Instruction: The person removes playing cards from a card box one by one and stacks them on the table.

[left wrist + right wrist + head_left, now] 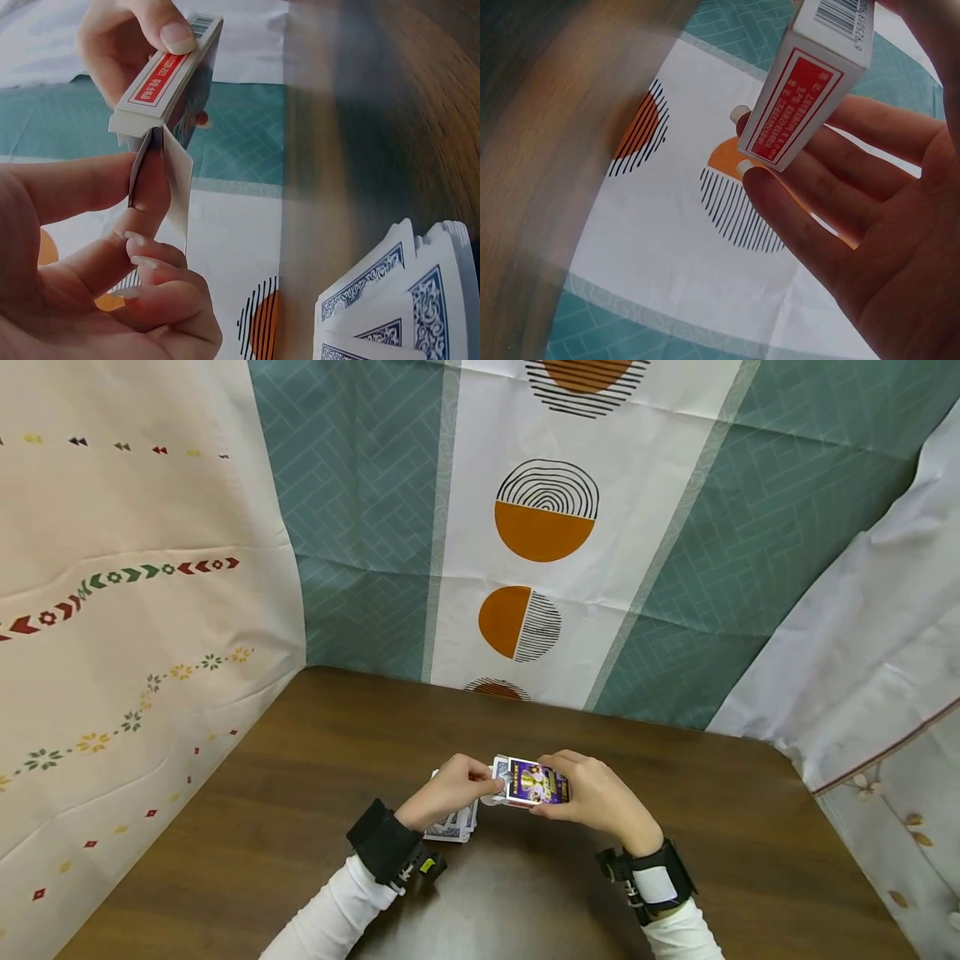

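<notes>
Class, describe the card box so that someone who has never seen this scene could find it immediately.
Start with the brown wooden table, below the teal and white cloth. Over it, the person's right hand grips the card box. Its purple and yellow printed face sets it apart from the nearby playing cards, with their blue-and-white backs.

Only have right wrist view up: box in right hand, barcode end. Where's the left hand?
Observer: Left hand is at the box's other end, finger and thumb pinching a thin piece, flap or card, can't tell which.
Operator: Any cards out on the table?
Observer: Yes, a loose pile of blue-backed cards lies on the table, by the left hand.
Operator: My side shows a red panel. What's on the box's upward face?
Observer: Head view shows a purple print with a gold cup.
</notes>
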Demonstrator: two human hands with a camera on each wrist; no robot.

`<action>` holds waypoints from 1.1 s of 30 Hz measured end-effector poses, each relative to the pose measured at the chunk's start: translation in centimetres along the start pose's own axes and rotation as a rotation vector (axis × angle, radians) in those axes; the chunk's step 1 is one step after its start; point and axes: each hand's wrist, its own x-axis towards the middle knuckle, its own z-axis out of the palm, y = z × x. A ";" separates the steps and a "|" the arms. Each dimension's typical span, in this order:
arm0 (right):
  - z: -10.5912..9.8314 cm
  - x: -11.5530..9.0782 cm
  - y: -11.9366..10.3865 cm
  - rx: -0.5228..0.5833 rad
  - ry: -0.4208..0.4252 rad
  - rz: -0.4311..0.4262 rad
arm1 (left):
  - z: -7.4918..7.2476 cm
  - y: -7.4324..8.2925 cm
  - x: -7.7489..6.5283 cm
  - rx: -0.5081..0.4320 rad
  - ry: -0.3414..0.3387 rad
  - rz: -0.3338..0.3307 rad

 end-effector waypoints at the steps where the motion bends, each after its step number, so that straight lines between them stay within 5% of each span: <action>1: 0.0 0.2 0.1 -0.005 -0.001 0.001 | -0.1 0.0 0.1 0.001 -0.005 0.006; 11: -1.5 2.2 0.7 -0.043 0.037 0.007 | -1.8 1.6 2.0 0.046 0.020 0.053; 18: -0.9 1.4 0.6 0.001 0.007 0.024 | -2.7 1.1 0.7 0.001 0.002 -0.009; 25: -0.6 0.7 0.6 0.003 0.031 0.035 | -6.0 0.2 -0.2 -0.092 0.007 0.020; 33: -0.1 -0.3 0.2 0.022 0.017 0.011 | -8.6 -2.1 -1.0 0.027 0.022 -0.021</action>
